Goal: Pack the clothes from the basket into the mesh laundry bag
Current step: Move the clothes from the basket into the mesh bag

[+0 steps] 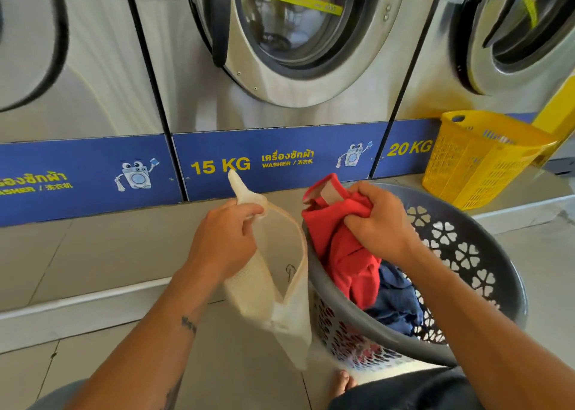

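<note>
A cream mesh laundry bag (273, 300) hangs in the middle, its mouth held up and open by my left hand (227, 241), which grips the rim. Right beside it stands a grey plastic basket (485, 272) with flower-shaped holes. My right hand (379, 222) is closed on a red garment (339, 244), lifted partly above the basket's left rim, close to the bag's mouth. A dark blue garment (398, 303) lies in the basket under the red one. More clothes show through the basket's lower holes.
A row of steel front-loading washers (280, 51) with blue base panels stands just ahead on a raised tiled step (93, 303). A yellow basket (479, 160) stands on the step at the right. My bare toes (343, 381) rest on the tiled floor below the grey basket.
</note>
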Action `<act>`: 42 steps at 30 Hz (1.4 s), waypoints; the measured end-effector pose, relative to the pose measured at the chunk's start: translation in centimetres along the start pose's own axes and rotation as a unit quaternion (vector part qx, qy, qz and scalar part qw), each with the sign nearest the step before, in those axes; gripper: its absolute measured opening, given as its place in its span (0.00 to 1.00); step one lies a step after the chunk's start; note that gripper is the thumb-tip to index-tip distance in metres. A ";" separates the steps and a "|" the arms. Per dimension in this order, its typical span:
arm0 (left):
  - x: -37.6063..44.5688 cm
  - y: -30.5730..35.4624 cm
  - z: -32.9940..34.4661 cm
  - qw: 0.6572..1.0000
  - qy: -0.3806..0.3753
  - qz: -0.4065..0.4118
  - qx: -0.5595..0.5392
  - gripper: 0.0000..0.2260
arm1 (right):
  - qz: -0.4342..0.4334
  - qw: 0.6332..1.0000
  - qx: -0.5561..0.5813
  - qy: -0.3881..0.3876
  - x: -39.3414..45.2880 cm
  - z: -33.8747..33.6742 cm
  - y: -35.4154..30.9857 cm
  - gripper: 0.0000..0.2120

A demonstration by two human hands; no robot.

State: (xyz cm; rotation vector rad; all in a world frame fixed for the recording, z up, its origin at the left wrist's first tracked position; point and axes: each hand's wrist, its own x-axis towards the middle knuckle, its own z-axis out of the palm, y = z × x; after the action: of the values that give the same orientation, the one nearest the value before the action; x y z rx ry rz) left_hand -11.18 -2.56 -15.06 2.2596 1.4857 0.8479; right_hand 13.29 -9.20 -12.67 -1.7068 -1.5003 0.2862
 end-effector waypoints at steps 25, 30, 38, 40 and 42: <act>0.3 0.5 -1.4 0.997 -0.007 -0.013 -0.073 0.19 | 0.093 0.973 0.183 -0.104 -3.1 8.0 -3.4 0.13; 0.0 1.3 -1.3 0.994 -0.018 -0.005 -0.112 0.22 | 0.006 0.963 0.083 -0.257 -4.3 10.1 -2.6 0.31; -0.3 0.1 -1.0 0.991 -0.022 -0.062 -0.116 0.22 | -0.076 0.929 -0.050 -0.360 -3.8 9.3 -3.1 0.29; -0.3 -0.2 -1.0 0.991 -0.027 -0.071 -0.111 0.21 | -0.063 0.944 -0.044 -0.322 -3.0 7.9 -3.3 0.27; -0.4 -0.2 -1.0 0.991 -0.029 -0.072 -0.107 0.21 | -0.046 0.972 -0.041 -0.225 -1.9 6.4 -2.5 0.26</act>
State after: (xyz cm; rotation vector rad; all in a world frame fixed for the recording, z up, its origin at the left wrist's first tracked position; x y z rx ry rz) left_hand -12.08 -2.89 -14.53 1.9814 1.4369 0.8471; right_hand 6.89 -8.30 -15.63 -1.7035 -1.9361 0.5993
